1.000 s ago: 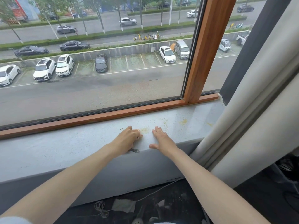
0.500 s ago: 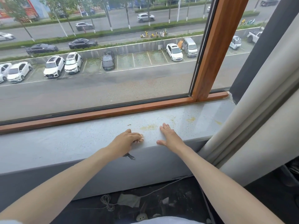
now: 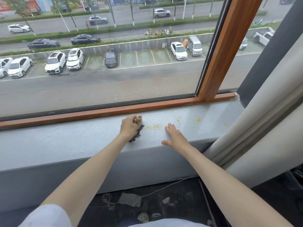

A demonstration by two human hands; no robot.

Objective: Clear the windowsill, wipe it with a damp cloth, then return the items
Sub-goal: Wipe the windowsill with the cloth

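an orange-brown wooden window frame point(image 3: 229, 46) looks onto a grey street point(image 3: 114, 86) lined with parked white cars point(image 3: 55, 62); a pale cream curtain point(image 3: 262, 120) hangs at right, a thin white cable point(image 3: 107, 200) coiled on the dark floor point(image 3: 180, 202).

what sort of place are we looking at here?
Probably an upper-floor room by a street-facing window: a grey windowsill under a wood window frame, parked cars and road far below outside, a pale curtain at right. The left hand grips a cloth on the sill.

Grey speckled windowsill point(image 3: 65, 145) with yellowish stains point(image 3: 154, 127), a dark cloth point(image 3: 139, 131) and a flat right hand point(image 3: 174, 136) on it.
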